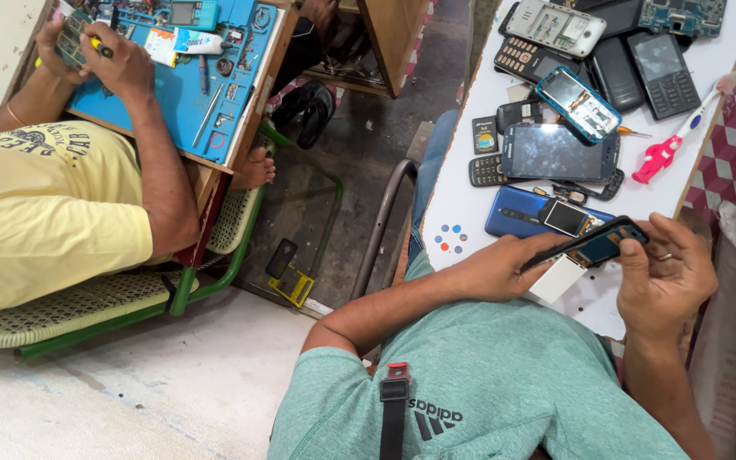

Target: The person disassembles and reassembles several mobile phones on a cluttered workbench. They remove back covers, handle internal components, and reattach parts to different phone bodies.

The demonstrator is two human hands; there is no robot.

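Both hands on the opened phone (pixel 594 245), lifted clear of the white surface (pixel 462 196).

Left hand (pixel 504 266) pinches its near end in a steadying grip; right hand (pixel 662 277) clamps the far end, thumb on top (spare handsets piled at twelve o'clock (pixel 589 77)).

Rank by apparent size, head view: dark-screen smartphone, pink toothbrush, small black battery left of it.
1. Dark-screen smartphone, largest.
2. Pink toothbrush: comparable length, far thinner.
3. Small black battery, smallest.
All lie on the white table, similarly far from the camera.
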